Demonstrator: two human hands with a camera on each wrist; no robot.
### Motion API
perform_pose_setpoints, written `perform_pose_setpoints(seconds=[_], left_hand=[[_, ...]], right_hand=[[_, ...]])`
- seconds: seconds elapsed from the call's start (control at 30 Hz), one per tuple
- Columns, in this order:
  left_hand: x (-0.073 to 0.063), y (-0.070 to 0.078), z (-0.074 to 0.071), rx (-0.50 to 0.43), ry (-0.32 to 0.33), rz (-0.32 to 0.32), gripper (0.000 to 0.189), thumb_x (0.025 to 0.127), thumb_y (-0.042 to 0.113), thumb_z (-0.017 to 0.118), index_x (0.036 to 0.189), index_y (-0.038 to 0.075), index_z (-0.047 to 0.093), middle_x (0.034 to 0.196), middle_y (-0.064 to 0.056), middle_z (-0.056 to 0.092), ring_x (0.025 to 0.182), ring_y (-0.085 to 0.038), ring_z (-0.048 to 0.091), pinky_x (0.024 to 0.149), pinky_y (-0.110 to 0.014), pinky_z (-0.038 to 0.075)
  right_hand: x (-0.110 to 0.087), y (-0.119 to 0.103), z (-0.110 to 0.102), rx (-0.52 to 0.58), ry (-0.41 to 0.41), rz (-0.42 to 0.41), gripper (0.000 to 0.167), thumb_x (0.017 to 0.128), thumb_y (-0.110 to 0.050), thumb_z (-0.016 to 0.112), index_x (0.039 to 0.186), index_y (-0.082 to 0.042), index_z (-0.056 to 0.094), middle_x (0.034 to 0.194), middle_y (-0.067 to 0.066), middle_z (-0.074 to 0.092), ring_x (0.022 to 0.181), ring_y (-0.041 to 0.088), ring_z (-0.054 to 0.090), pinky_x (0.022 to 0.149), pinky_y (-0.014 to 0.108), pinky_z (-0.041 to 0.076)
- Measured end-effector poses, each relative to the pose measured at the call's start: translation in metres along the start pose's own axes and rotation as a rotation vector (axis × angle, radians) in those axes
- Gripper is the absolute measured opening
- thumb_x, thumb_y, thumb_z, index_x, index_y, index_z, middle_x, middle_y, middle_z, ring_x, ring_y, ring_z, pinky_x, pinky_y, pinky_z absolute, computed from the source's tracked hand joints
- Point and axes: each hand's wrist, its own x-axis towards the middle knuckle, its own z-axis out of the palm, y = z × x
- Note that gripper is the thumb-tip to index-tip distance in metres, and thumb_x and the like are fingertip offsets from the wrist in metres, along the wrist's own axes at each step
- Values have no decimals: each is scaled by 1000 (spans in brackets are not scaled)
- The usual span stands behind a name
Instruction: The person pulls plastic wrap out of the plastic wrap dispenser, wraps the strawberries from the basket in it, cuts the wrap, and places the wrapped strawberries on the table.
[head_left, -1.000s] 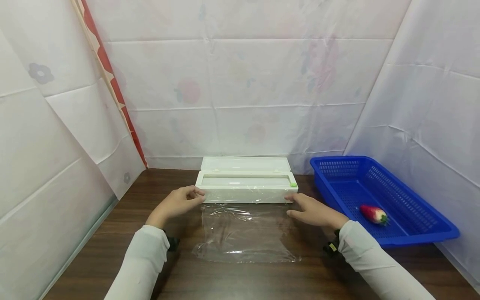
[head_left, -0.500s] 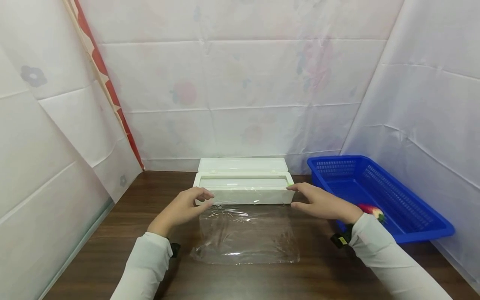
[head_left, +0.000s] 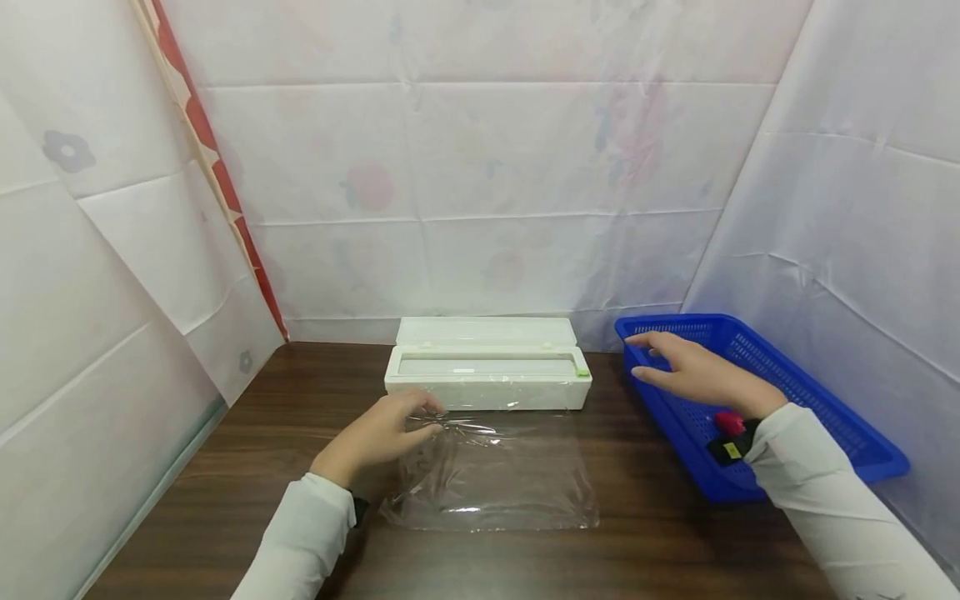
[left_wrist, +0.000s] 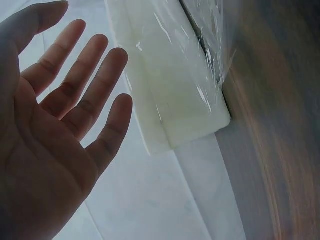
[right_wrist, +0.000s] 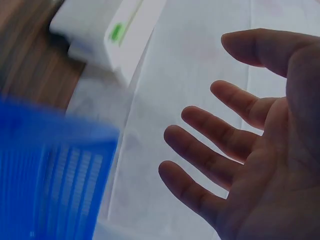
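Note:
My left hand [head_left: 386, 433] hovers by the front left of a white cling film box [head_left: 487, 393], its fingers spread and holding nothing, as the left wrist view [left_wrist: 65, 105] confirms. A sheet of clear cling film [head_left: 498, 479] comes over the box's front and lies on the table. Over the near left side of a blue plastic basket [head_left: 847, 442] is my right hand [head_left: 697, 375], fingers apart and holding nothing. Inside the basket a red and white radish-like piece [head_left: 729, 422] is mostly hidden by the right wrist.
The box's lid [head_left: 486, 331] stands raised at the back, with a green slider [head_left: 582, 372] on the right of its front rim. A dark wood table [head_left: 300, 392] meets white patterned cloth walls [head_left: 465, 167] at the back and sides.
My right hand has left the box's right end and moved right, over the basket. My left hand has shifted slightly right and toward me, off the box's left end.

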Motion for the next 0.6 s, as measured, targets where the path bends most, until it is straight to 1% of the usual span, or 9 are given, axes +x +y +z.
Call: perform_pose_setpoints(seconds=[0.07,0.17,0.23,0.33,0.47,0.6], left_hand=[[1,3,2,14,0,28,21,94,12,71,112,5,67,110,-8,67,103,-24,64,90,-42,52],[1,8,4,17,-6,35,20,93,12,71,112,4,67,109,-5,67,102,-22,64,90,-40,52],[2,11,6,18,-12,28,20,94,12,71,112,5,67,109,-5,67,103,-21,64,90,-40,52],[2,15,8,11,-32,-10,21,95,15,70,114,7,67,111,-4,66,105,-21,63,91,-40,52],[2,18,12,11,-56,-30,23,97,19,69,117,8,67,113,-2,65,106,-21,62,92,-41,52],[4,22,18,16,-73,-20,23,97,22,68,117,10,67,115,1,65,105,-19,62,90,-39,52]], right_hand=[[-1,12,-5,-27,14,15,52,103,-28,60,144,1,47,142,26,50,126,47,50,99,62,42],[-2,36,-10,-81,36,32,51,102,-24,61,141,6,48,138,30,52,125,48,50,99,62,41],[-4,53,-12,-103,34,53,50,102,-23,61,139,9,48,135,32,53,123,50,50,97,63,42],[-8,73,-12,-103,16,89,50,102,-22,61,136,12,49,129,36,54,119,52,52,94,63,44],[-13,91,-12,-86,-11,147,50,102,-21,59,134,15,48,126,40,54,117,55,52,92,64,44],[-17,103,-13,-78,-41,208,51,101,-21,58,133,17,47,125,43,52,116,58,50,90,65,45]])
